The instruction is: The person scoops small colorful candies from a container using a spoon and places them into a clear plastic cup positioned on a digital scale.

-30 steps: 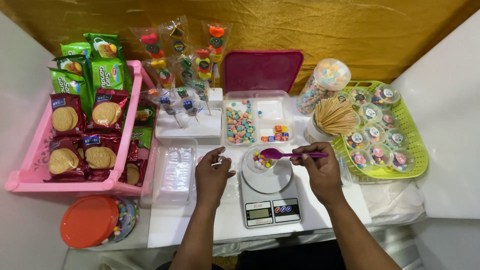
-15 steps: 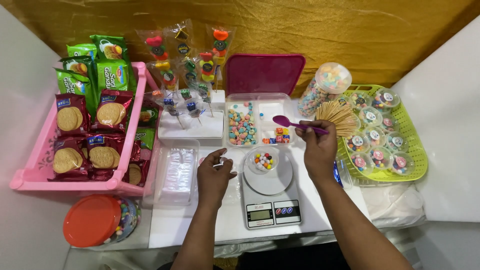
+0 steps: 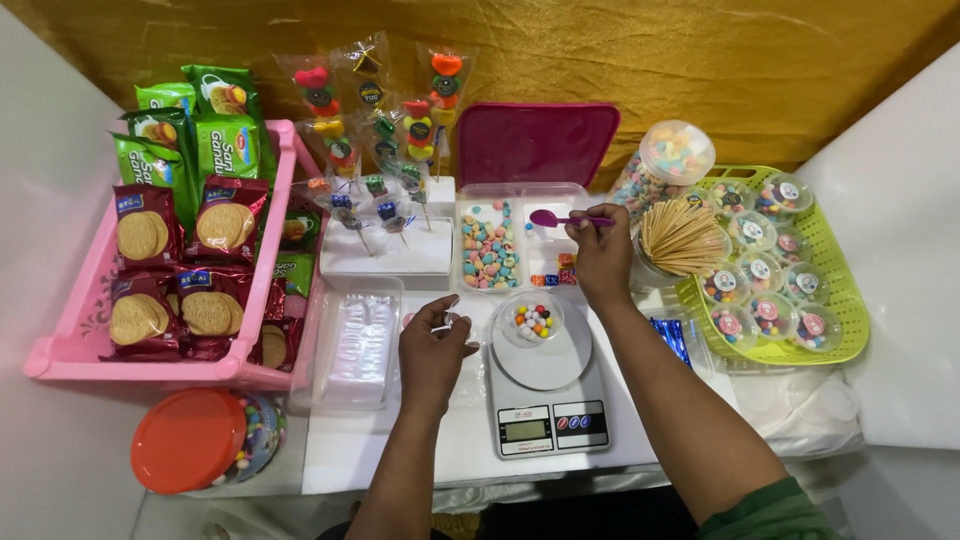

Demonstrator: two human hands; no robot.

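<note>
My right hand (image 3: 601, 257) grips a purple spoon (image 3: 556, 218) and holds it over a clear divided tray (image 3: 512, 192) of small coloured candies. A small clear cup (image 3: 532, 319) with several coloured candies sits on the round plate of a white kitchen scale (image 3: 545, 395). My left hand (image 3: 433, 345) rests on the white table just left of the scale, fingers loosely curled; a small clear thing may lie at its fingertips, too unclear to tell.
A pink basket (image 3: 70, 300) of biscuit packs stands at left, an orange-lidded jar (image 3: 195, 440) in front of it. A clear lidded box (image 3: 352, 340) lies left of my left hand. Candy skewers (image 3: 385, 130) stand on a white block. A green basket (image 3: 835, 270) of filled cups and a bundle of wooden sticks (image 3: 680, 235) are at right.
My right hand has carried the purple spoon from the cup on the scale up to the divided candy tray. Candies now lie in the cup. My left hand stayed put.
</note>
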